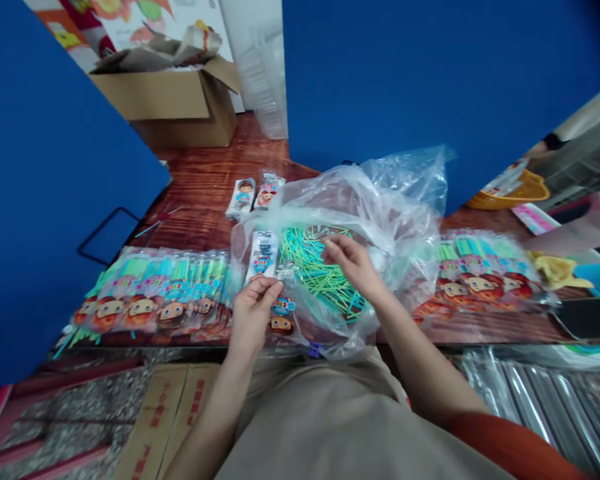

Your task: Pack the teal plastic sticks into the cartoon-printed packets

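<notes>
My left hand [255, 308] pinches the edge of a clear printed plastic bag [282, 324] with a cartoon face. Just beyond its fingertips lies a stack of white printed packets [263, 252]. A heap of thin green and blue plastic sticks [320, 273] fills an opened large clear plastic bag [360, 193]. Over this heap hovers my right hand [353, 265], thumb and fingertips drawn together. Whatever is between those fingertips is too small to make out.
Rows of filled printed bags lie left [165, 293] and right [480, 270]. Two small packet stacks [241, 199] sit behind. Blue panels [430, 80] and an open cardboard box [180, 100] bound the back. A phone [587, 318] and yellow basket [520, 190] are right; another person's arm [570, 130] shows there.
</notes>
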A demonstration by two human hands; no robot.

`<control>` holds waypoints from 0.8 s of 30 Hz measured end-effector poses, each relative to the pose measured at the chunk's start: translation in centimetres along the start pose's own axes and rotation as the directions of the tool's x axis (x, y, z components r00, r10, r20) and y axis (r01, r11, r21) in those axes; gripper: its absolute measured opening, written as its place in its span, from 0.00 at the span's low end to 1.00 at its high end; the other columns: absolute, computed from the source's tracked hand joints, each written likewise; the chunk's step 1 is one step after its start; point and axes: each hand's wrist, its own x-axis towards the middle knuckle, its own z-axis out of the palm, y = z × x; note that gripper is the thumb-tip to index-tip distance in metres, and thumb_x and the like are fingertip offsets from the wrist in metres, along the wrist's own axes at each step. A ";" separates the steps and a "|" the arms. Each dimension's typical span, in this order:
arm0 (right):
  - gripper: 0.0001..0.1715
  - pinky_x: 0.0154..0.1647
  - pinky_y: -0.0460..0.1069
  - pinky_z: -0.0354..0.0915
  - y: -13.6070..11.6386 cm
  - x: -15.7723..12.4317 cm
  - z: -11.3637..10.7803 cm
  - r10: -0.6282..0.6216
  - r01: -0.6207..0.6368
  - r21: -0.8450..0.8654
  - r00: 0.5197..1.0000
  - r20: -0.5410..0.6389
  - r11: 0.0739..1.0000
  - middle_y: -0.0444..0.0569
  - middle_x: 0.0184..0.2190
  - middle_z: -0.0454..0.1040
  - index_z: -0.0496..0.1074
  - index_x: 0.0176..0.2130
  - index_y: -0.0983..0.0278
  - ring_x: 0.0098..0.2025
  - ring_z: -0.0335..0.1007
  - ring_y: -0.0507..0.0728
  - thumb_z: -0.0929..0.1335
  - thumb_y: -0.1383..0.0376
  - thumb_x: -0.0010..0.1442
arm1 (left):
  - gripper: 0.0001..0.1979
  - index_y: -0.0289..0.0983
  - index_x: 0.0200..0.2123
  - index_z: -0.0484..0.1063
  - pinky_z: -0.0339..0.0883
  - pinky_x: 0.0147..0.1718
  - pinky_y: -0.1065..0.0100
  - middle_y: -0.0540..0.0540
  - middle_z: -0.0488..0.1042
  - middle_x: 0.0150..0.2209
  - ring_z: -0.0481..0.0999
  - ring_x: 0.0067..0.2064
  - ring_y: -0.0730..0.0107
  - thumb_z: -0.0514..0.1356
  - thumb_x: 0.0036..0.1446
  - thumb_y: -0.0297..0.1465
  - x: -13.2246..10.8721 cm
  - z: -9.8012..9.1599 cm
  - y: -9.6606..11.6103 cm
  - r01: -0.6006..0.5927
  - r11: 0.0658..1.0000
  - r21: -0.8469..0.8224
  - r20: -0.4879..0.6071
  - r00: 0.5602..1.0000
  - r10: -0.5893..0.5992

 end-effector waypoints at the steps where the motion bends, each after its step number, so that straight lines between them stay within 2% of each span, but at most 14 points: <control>1: 0.19 0.35 0.49 0.69 0.7 0.5 -0.8 0.026 -0.026 -0.091 1.000 -0.006 0.996 0.47 0.31 0.76 0.73 0.44 0.63 0.32 0.73 0.55 0.64 0.51 0.66 | 0.11 0.36 0.27 0.77 0.63 0.31 0.72 0.52 0.73 0.25 0.69 0.28 0.75 0.72 0.43 0.36 0.0 -0.2 -0.1 0.008 1.000 -0.022 -0.026 1.000 -0.009; 3: 0.16 0.35 0.50 0.68 1.8 1.4 -1.9 0.042 -0.028 -0.363 0.999 0.029 0.931 0.49 0.32 0.78 0.75 0.43 0.65 0.32 0.73 0.56 0.65 0.56 0.65 | 0.12 0.36 0.27 0.77 0.64 0.33 0.71 0.52 0.74 0.26 0.70 0.29 0.74 0.73 0.42 0.36 0.0 -0.6 0.0 0.021 0.998 -0.062 -0.071 0.997 -0.025; 5: 0.14 0.39 0.50 0.68 2.4 2.2 -2.5 0.064 0.003 -0.607 0.994 0.089 0.795 0.52 0.38 0.80 0.77 0.43 0.65 0.35 0.75 0.57 0.65 0.61 0.65 | 0.14 0.36 0.27 0.78 0.65 0.34 0.71 0.50 0.77 0.27 0.73 0.31 0.73 0.74 0.40 0.37 0.0 -0.8 0.3 0.038 0.994 -0.101 -0.106 0.993 -0.049; 7: 0.14 0.44 0.51 0.68 2.6 2.8 -2.5 0.099 0.038 -0.730 0.985 0.144 0.683 0.53 0.43 0.81 0.78 0.45 0.65 0.39 0.76 0.58 0.65 0.64 0.65 | 0.15 0.35 0.28 0.78 0.66 0.35 0.69 0.48 0.78 0.29 0.74 0.32 0.71 0.74 0.38 0.38 0.0 -0.9 0.5 0.062 0.989 -0.131 -0.123 0.989 -0.078; 12: 0.21 0.53 0.55 0.65 2.8 4.8 -1.9 0.188 0.061 -0.840 0.963 0.191 0.539 0.62 0.55 0.74 0.74 0.55 0.67 0.52 0.73 0.66 0.64 0.68 0.64 | 0.16 0.35 0.29 0.78 0.67 0.35 0.69 0.48 0.79 0.28 0.74 0.32 0.71 0.74 0.38 0.37 0.1 -1.1 0.9 0.096 0.983 -0.159 -0.124 0.985 -0.116; 15: 0.24 0.55 0.56 0.64 3.1 6.2 -2.0 0.262 0.091 -0.884 0.937 0.232 0.459 0.66 0.56 0.72 0.72 0.57 0.70 0.55 0.71 0.69 0.64 0.69 0.63 | 0.15 0.35 0.28 0.78 0.67 0.37 0.68 0.48 0.79 0.28 0.75 0.32 0.71 0.74 0.37 0.37 0.1 -1.0 0.9 0.086 0.984 -0.155 -0.125 0.986 -0.106; 21: 0.29 0.56 0.52 0.64 3.0 7.2 -2.4 0.368 0.233 -0.877 0.839 0.400 0.420 0.59 0.57 0.73 0.71 0.60 0.64 0.57 0.71 0.65 0.69 0.65 0.60 | 0.14 0.35 0.28 0.79 0.66 0.36 0.69 0.48 0.79 0.30 0.75 0.34 0.71 0.74 0.38 0.36 0.1 -0.9 0.4 0.090 0.979 -0.185 -0.125 0.986 -0.114; 24: 0.28 0.53 0.52 0.65 2.9 7.1 -2.1 0.403 0.272 -0.874 0.805 0.436 0.403 0.59 0.53 0.76 0.73 0.57 0.66 0.53 0.73 0.64 0.71 0.63 0.57 | 0.13 0.35 0.28 0.79 0.65 0.35 0.71 0.49 0.78 0.29 0.73 0.32 0.74 0.74 0.39 0.35 0.1 -0.8 0.2 0.100 0.974 -0.202 -0.113 0.986 -0.125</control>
